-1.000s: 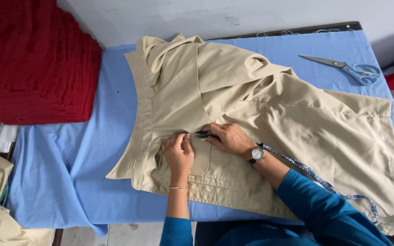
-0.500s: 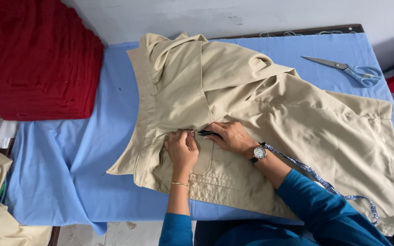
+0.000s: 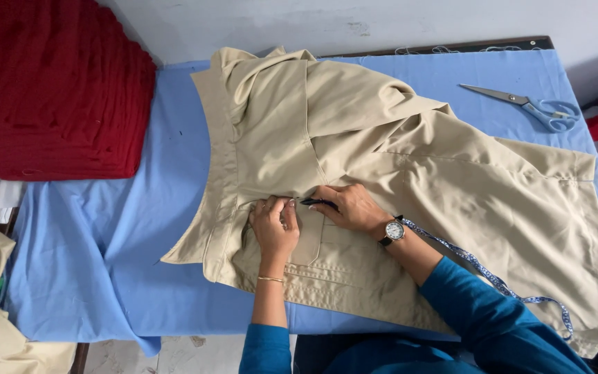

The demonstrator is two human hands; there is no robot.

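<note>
the left hand [image 3: 275,225] is pressed flat, fingers together, on the beige garment [image 3: 410,187], which is spread across the blue table [image 3: 105,256]. a dark pen [image 3: 318,203] is pinched by the right hand [image 3: 349,208] just beside it. scissors [image 3: 531,104] are laid at the far corner.

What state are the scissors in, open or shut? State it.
Shut: the scissors lie flat on the blue cloth with blades together in one point, away from both hands.

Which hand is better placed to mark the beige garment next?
Right. The right hand already holds the dark pen with its tip on the beige cotton garment, while the left hand lies flat, pinning the fabric beside it.
</note>
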